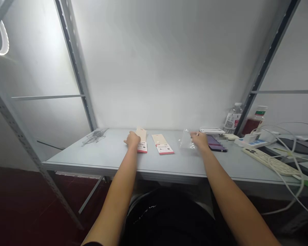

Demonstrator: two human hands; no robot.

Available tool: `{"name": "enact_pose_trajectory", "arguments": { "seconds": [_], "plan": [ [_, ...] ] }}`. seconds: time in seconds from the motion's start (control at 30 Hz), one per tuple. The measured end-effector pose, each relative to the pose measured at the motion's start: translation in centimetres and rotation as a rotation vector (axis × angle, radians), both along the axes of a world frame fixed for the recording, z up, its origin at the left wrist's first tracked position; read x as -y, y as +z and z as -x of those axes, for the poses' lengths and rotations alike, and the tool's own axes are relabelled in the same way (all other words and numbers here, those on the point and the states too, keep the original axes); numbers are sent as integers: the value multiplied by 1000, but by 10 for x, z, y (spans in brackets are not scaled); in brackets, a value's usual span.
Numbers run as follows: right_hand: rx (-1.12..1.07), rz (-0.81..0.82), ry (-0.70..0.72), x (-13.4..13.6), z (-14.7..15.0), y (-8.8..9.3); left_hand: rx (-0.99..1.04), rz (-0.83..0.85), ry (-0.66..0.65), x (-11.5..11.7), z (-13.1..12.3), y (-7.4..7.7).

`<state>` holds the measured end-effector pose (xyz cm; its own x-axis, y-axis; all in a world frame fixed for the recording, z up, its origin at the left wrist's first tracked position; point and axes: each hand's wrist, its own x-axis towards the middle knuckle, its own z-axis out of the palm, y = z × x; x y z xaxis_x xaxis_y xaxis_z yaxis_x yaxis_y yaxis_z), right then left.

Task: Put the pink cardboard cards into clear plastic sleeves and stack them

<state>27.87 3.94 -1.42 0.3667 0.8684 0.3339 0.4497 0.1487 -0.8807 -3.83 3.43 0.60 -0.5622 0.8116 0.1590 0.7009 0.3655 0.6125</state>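
Note:
My left hand (132, 140) lies over the middle of a cream and red card packet (142, 147) and appears to grip it, with the packet's upper end standing out past my fingers. A second, similar packet (163, 144) lies flat on the pale table (92, 157), between my hands. My right hand (199, 140) pinches the edge of a clear plastic sleeve (186, 139). Just to the right of that hand lies a phone with a purple screen (215, 143), partly blurred.
A white flat box (212, 131) and a water bottle (232, 118) stand at the back right. Further right are a power strip (251, 141), a cream keyboard (269, 162) and loose white cables (284, 150). Grey metal shelf uprights (77, 61) frame the table.

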Motion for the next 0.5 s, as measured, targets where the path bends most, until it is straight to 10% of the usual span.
{"name": "enact_pose_trajectory", "arguments": {
  "seconds": [0.5],
  "plan": [
    [-137, 16, 247, 14, 33, 7, 383, -436, -650, 28, -37, 14]
  ]
}}
